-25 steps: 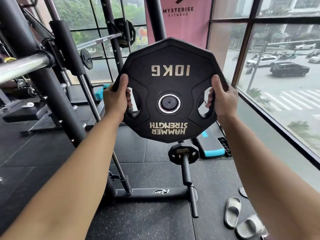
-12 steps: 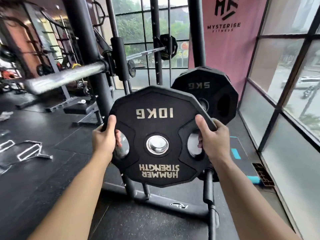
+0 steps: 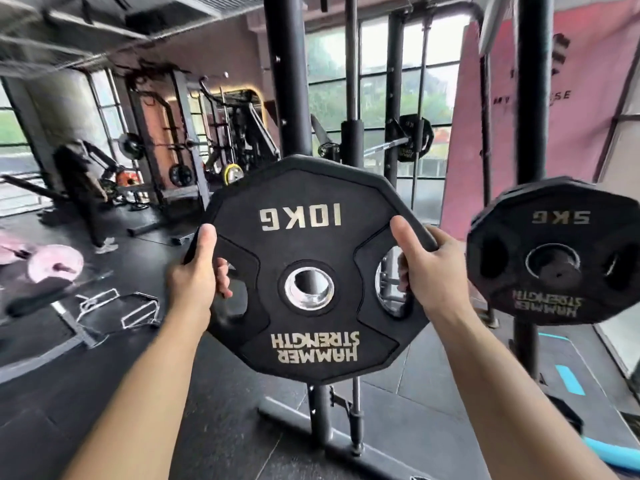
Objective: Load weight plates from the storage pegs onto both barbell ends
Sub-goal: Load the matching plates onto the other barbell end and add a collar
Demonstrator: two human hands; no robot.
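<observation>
I hold a black 10 kg weight plate (image 3: pixel 308 237) upright in front of me, its lettering upside down. My left hand (image 3: pixel 197 282) grips its left handle slot and my right hand (image 3: pixel 429 271) grips its right slot. A black 5 kg plate (image 3: pixel 554 251) hangs on a storage peg at the right. Behind the plate, the barbell (image 3: pixel 384 147) runs through the rack, with a black plate (image 3: pixel 415 136) on its far end.
Black rack uprights (image 3: pixel 287 74) stand straight ahead, with the base bar (image 3: pixel 294 420) on the floor. A person (image 3: pixel 79 185) stands at the left among other machines. A pink plate (image 3: pixel 55 265) and metal handles (image 3: pixel 138 306) lie on the left floor. Pink banner (image 3: pixel 585 98) at right.
The view has swung left and up; the 10 kg plate stays in both hands. The 5 kg plate now sits to the right of it, and the near barbell sleeve has left the view.
</observation>
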